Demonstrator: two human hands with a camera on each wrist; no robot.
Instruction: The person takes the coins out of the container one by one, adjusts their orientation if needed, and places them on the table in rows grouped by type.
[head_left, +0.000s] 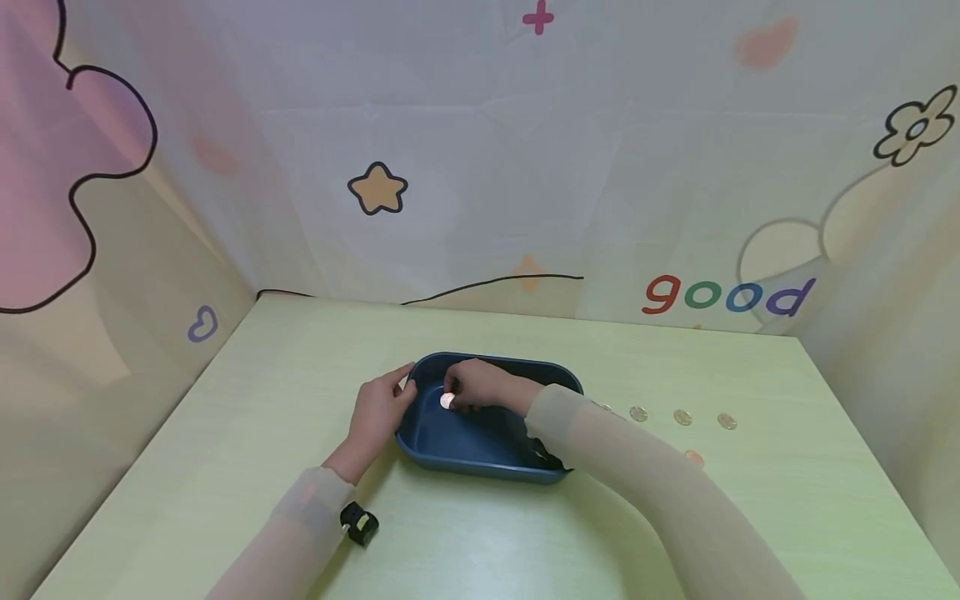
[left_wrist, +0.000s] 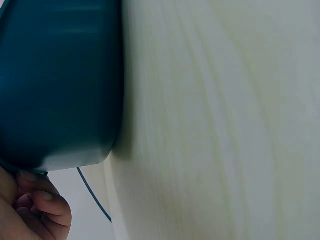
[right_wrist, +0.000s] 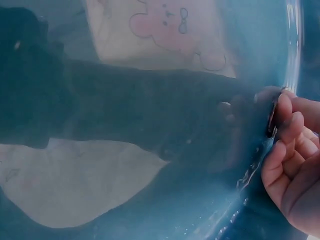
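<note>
A dark blue, rounded rectangular tray [head_left: 480, 471] sits on the table, its inside glossy. My left hand [head_left: 377, 408] grips the tray's left end, thumb at the rim. In the left wrist view, the curled fingers [left_wrist: 52, 205] are beside the tray's outer wall [left_wrist: 65, 100]. Reaching into the tray, my right hand [head_left: 480, 383] pinches a shiny coin [head_left: 447, 401] near the left end. From the right wrist the coin [right_wrist: 272, 117] shows edge-on between thumb and fingertips, close over the tray floor [right_wrist: 200, 125]. My right sleeve hides the tray's right end.
Right of the tray, several coins lie in a row on the light wooden table [head_left: 480, 542], among them a gold-coloured coin [head_left: 682, 417]. Nearer me is a copper-coloured coin [head_left: 694, 458], partly behind my right sleeve. A printed cloth [head_left: 480, 192] stands behind and beside the table.
</note>
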